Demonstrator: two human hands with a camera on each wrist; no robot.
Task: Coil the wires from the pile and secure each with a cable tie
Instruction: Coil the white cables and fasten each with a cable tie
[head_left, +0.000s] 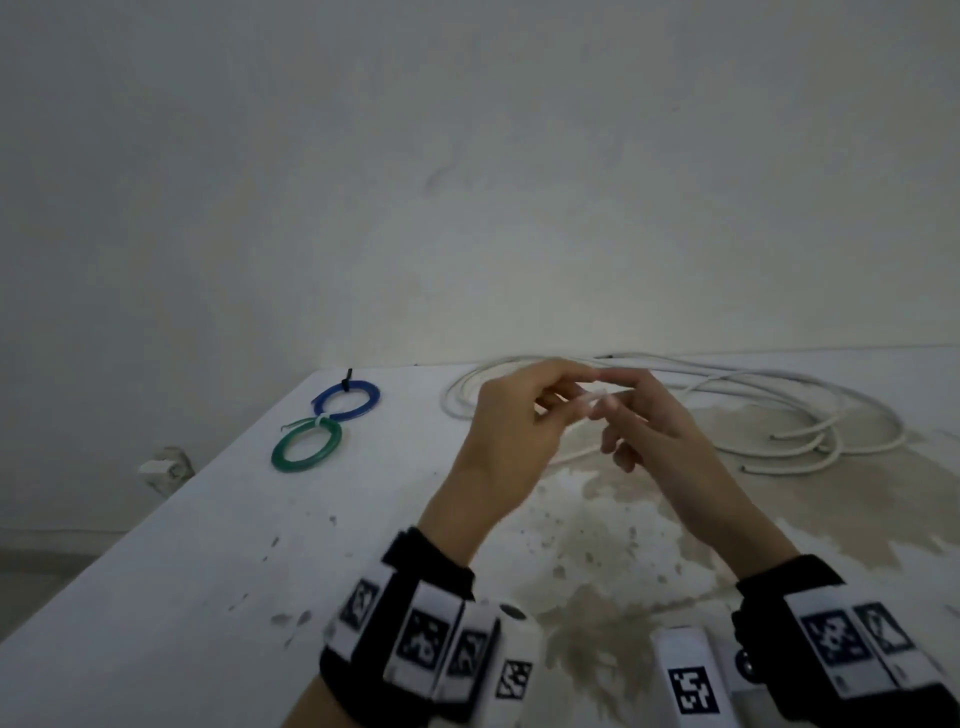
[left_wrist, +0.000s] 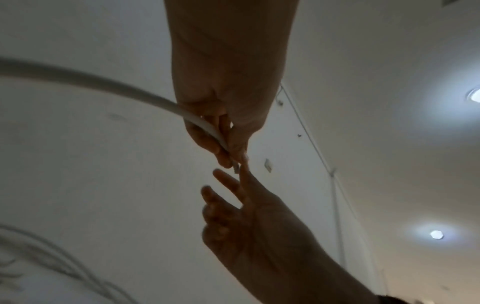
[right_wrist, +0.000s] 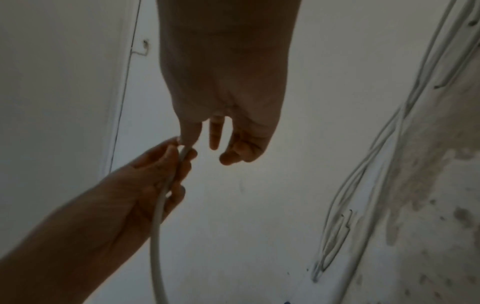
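Note:
My left hand (head_left: 563, 392) grips a white wire (left_wrist: 130, 90) near its cut end and holds it up over the table (head_left: 218, 545). The wire runs through its curled fingers (left_wrist: 207, 142) and hangs down in the right wrist view (right_wrist: 158, 226). My right hand (head_left: 615, 402) meets it from the right with fingers fairly straight. One fingertip (right_wrist: 191, 133) touches the wire's tip; I see no grip around it. The pile of loose white wires (head_left: 810, 421) lies behind and to the right of both hands.
At the table's far left lie a blue coil (head_left: 347, 400) bound with a black tie and a green coil (head_left: 306, 444) bound with a white tie. The tabletop is white with brown stains (head_left: 613, 519) under my hands. A wall stands close behind the table.

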